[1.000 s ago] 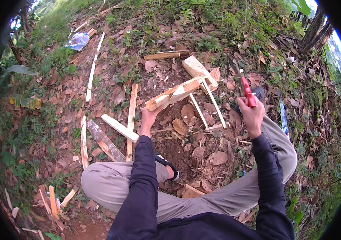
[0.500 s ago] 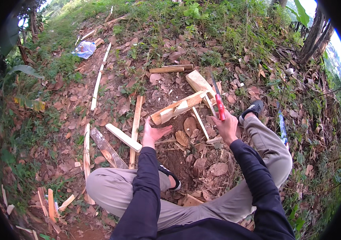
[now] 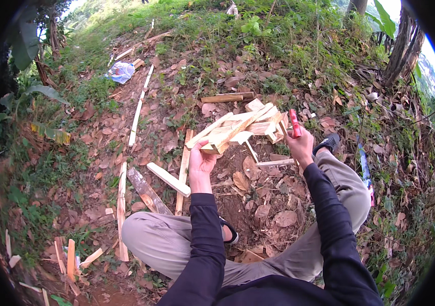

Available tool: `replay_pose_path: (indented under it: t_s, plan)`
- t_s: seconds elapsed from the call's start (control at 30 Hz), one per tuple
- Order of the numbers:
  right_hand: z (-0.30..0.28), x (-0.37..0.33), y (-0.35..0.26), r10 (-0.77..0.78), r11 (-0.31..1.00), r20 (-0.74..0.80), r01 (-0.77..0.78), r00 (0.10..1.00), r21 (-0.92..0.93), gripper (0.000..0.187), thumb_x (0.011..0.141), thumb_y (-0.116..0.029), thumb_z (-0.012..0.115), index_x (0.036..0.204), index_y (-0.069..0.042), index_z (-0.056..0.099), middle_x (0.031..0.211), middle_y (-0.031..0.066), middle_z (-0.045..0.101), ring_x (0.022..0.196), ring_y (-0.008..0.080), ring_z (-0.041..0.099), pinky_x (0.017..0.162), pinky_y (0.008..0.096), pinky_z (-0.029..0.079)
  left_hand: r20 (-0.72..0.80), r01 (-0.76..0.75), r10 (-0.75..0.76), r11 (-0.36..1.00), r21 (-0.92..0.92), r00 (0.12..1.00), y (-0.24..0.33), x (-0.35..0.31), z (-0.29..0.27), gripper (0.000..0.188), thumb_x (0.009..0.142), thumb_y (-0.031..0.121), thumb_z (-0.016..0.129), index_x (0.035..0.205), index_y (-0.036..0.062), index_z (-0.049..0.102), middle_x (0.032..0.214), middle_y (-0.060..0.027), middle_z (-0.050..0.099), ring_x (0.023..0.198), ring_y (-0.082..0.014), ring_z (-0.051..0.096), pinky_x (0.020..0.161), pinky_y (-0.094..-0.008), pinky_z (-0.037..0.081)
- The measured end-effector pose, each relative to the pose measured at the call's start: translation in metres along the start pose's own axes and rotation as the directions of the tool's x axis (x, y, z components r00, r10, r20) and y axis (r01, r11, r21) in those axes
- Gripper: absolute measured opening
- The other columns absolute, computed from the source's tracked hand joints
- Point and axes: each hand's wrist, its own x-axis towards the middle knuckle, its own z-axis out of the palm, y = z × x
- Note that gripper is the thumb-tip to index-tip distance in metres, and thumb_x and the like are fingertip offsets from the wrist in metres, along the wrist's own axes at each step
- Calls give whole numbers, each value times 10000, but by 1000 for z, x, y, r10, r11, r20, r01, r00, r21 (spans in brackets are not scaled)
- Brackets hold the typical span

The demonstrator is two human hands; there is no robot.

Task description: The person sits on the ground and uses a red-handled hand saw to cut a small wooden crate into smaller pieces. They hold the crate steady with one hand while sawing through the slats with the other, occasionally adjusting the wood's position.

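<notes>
My left hand [image 3: 203,164] is closed at the near end of a pale, split length of wood [image 3: 238,130], its thumb against the wood's left side. Several long slats appear to fan out there, slanting up to the right; their edges overlap, so I cannot tell where each one ends. My right hand [image 3: 301,145] is closed round the red handle [image 3: 295,124] of a knife, held upright just right of the wood. Its blade is hard to make out now. Under the wood's far end lies a thick block [image 3: 254,105], partly hidden.
Left of my hands lie a white stick [image 3: 168,178], a long slat [image 3: 183,176] and a weathered board [image 3: 148,191]. A short piece [image 3: 222,98] rests farther off. A plastic bag [image 3: 121,72] is at upper left. Dry leaves cover the sloping ground; my bent knees flank the work.
My left hand has gone from open beneath the wood to closed at its near end. The wood now shows as several splayed slats. My right hand with the knife has shifted slightly right and up.
</notes>
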Motion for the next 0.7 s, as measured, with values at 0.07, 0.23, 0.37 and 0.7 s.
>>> replay_pose_path:
  t_s: [0.07,0.23,0.37,0.7]
  plan:
    - [0,3,4,-41,999,15,41,999,12,179,751,-161,778,828,-34,678,757,166,681,736,335,683,692,412,512,-37,-74,78,993,87,996,0,-21,43,441,917,12,514,1337,-88,422,1279,-241,592,1132,-336,655,952,-438,604]
    - [35,11,29,-40,998,-42,42,998,44,164,758,-149,760,854,-34,694,788,177,697,755,359,688,693,443,517,-16,-264,275,937,229,961,-35,-66,67,509,870,52,574,1350,-63,450,1229,-148,633,1101,-226,666,950,-331,582]
    - [27,20,38,73,997,-153,-66,985,49,155,748,-163,742,854,-53,713,808,166,708,778,357,694,716,435,532,-68,-366,391,900,237,918,-55,-73,24,479,881,80,589,1334,-36,485,1243,-131,622,1092,-207,649,925,-325,562]
    - [-55,29,-8,135,967,-418,-28,898,252,151,766,-186,755,838,-58,722,785,120,715,723,281,702,699,392,525,-168,-284,354,898,337,920,-99,-29,-6,346,866,69,625,1192,-28,560,1121,-111,635,1031,-223,646,879,-363,569]
